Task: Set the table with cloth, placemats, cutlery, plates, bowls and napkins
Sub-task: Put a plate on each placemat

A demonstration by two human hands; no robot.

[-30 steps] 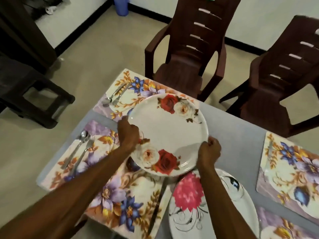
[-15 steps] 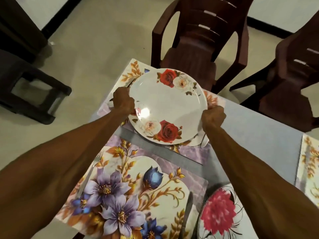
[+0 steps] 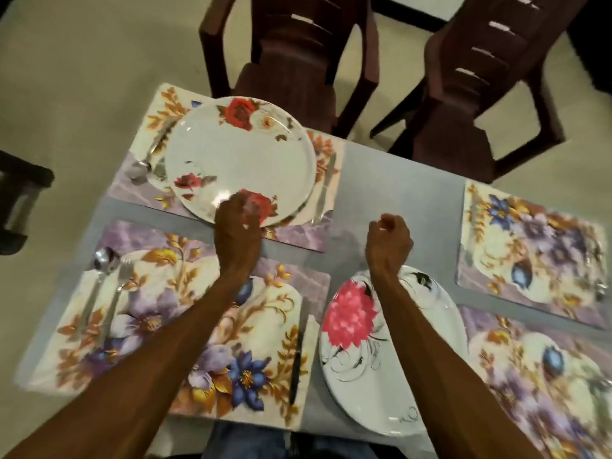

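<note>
Left grip (image 3: 235,223) pinches the near rim of the round white rose-printed plate (image 3: 240,157), which lies on the far floral placemat (image 3: 299,231); the right grip (image 3: 389,241) is clenched on nothing. Plate-laying is in hand (cutlery already out), so next seems the white pink-flowered plate (image 3: 390,346) on the grey-clothed desk (image 3: 397,190), bound for a bare mat.

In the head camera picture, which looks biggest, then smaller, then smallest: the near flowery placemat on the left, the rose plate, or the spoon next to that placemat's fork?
1. Near left placemat, though being closest to the camera helps it look big.
2. Rose plate.
3. Spoon.
</note>
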